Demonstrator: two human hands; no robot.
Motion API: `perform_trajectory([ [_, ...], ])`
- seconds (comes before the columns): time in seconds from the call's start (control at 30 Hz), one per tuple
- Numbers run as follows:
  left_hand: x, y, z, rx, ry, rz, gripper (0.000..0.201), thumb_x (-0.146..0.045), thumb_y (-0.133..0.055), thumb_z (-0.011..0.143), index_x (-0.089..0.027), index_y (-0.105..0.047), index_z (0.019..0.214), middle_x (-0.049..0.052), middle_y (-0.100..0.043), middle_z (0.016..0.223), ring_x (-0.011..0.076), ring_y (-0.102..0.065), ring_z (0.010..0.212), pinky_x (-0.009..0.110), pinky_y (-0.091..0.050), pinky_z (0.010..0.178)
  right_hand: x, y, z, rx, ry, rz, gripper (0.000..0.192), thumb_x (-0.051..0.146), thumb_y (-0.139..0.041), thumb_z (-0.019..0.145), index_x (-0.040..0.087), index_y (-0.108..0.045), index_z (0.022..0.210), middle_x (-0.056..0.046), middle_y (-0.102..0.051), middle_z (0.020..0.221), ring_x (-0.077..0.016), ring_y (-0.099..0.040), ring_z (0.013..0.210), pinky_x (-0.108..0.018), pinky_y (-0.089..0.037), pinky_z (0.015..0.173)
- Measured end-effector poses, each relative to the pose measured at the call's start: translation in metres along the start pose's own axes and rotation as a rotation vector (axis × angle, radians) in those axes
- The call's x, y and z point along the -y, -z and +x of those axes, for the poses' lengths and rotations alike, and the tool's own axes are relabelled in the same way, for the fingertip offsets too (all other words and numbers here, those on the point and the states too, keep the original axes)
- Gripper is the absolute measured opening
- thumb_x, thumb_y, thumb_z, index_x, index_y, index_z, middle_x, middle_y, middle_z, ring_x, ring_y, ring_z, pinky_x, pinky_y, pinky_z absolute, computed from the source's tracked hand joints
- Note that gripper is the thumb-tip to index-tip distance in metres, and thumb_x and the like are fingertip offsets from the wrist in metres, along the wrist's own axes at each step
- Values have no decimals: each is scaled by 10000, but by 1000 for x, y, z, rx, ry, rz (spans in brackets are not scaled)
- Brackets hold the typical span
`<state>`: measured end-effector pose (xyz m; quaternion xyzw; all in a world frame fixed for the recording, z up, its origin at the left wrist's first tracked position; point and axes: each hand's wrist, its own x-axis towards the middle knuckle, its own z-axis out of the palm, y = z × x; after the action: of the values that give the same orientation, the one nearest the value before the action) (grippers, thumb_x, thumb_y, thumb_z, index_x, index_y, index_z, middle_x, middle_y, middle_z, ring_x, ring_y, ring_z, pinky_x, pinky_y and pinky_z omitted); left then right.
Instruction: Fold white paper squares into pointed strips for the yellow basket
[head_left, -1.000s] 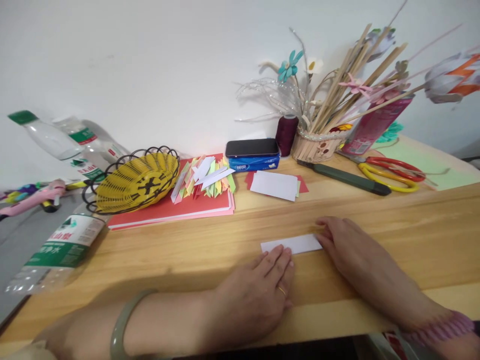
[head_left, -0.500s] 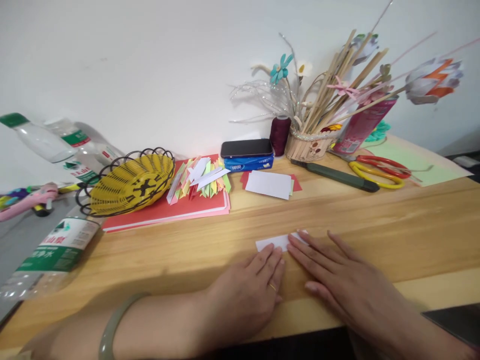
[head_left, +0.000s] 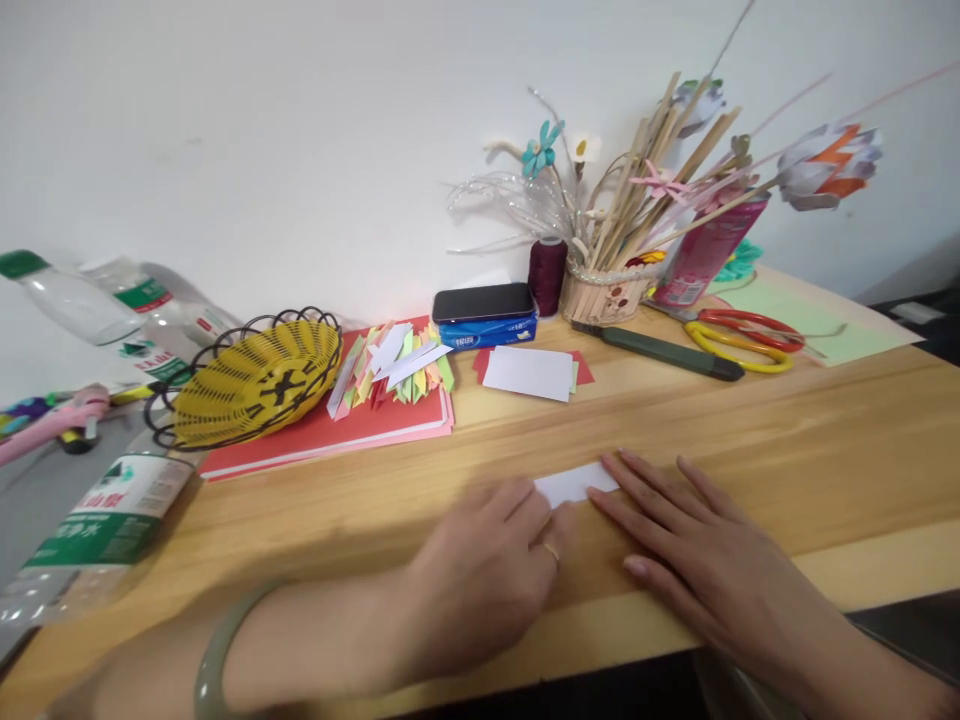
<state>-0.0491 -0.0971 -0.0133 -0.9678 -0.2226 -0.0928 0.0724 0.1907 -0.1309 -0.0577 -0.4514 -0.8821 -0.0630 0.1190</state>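
Observation:
A narrow strip of folded white paper (head_left: 576,484) lies flat on the wooden table in front of me. My left hand (head_left: 491,570) has its fingers curled inward at the strip's left end and covers part of it; motion blurs the fingertips. A ring is on one of its fingers, and a bangle (head_left: 225,640) circles the wrist. My right hand (head_left: 697,545) lies open and flat, fingers spread, with fingertips touching the strip's right end. Beyond the hands, a small stack of white paper pieces (head_left: 527,372) rests over red and green ones.
Behind stand a phone (head_left: 484,302) on a blue packet, a thread spool (head_left: 547,275) and a basket of sticks (head_left: 609,295). A green-handled cutter (head_left: 667,354) and scissors (head_left: 742,345) lie right. Left are folded paper strips (head_left: 397,365), a yellow basket (head_left: 262,385) and bottles (head_left: 112,510).
My left hand's fingers have curled in, where they lay stretched over the strip before. My right hand stays flat at the strip's right end. The view has shifted slightly.

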Motion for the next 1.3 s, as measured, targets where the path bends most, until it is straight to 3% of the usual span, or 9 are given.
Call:
perform_trajectory([
  [0.07,5,-2,12,61,-17,-20,358,-152,-363,913,-112,-447,1258,99,-576,904,222,-539,857,335,-457,708,0,1,0,-12,-13,-9,479,410,-450,861,237,-455,1307,-130,-350,1417,-290,-304,1297,-555,-321,971],
  [0.2,4,-12,25,111,-53,32,339,-161,-379,914,-52,-476,1219,100,-540,894,238,-486,898,354,-427,761,2,2,0,-68,-2,-71,477,415,-445,864,212,-470,1295,-191,-334,1414,-320,-248,1315,-586,-310,950],
  [0.47,4,-12,13,141,-35,82,246,-172,-411,909,-93,-550,1096,93,-539,894,217,-461,887,322,-394,736,2,2,1,-96,-33,-121,418,412,-394,891,267,-493,1270,-198,-351,1402,-347,-239,1313,-618,-292,923],
  [0.67,14,-14,-7,87,-25,114,259,-173,-460,888,-113,-531,1130,73,-535,824,221,-474,834,345,-382,720,0,0,-2,-98,-82,-102,398,416,-396,890,310,-509,1256,-140,-256,1462,-363,-260,1302,-626,-248,949],
  [1.03,24,-20,-28,-163,20,33,178,-168,-392,939,-163,-568,971,12,-534,740,163,-441,747,293,-361,691,-10,5,-11,-85,-181,-119,380,409,-378,884,307,-573,1194,-90,-193,1490,-399,-293,1275,-659,-256,924],
  [1.17,23,-22,-27,-168,17,-1,158,-160,-418,931,-161,-576,943,10,-522,724,158,-436,752,289,-356,702,-8,12,-6,-102,-148,-110,371,414,-385,880,279,-598,1152,-95,-194,1488,-395,-282,1280,-657,-239,932],
  [1.3,23,-21,-25,-137,-1,-3,202,-160,-383,940,-152,-585,931,22,-521,727,169,-432,761,300,-351,701,15,15,11,-201,-78,-164,396,400,-440,865,260,-525,1225,-143,-186,1485,-378,-243,1300,-652,-171,951],
])
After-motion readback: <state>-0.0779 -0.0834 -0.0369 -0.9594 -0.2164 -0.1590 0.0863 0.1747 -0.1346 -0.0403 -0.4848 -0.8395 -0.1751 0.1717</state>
